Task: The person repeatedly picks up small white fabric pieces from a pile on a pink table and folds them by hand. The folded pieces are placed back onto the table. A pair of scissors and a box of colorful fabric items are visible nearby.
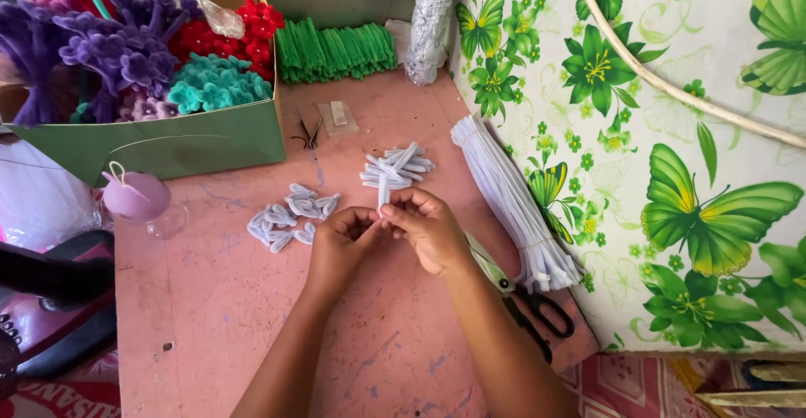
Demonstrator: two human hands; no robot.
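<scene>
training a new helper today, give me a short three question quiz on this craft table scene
1. True or false: both hands pinch one pale pipe cleaner piece.
2. Which lies beside the right hand: A scissors, B a hammer, C a cup?
3. What colour are the stems stacked behind the box?

Key: 1 true, the left hand pinches it too. 2 A. 3 green.

Left hand (340, 246), right hand (428, 229) pinching pale pipe cleaner (384, 190); pink table (252, 317)
</scene>
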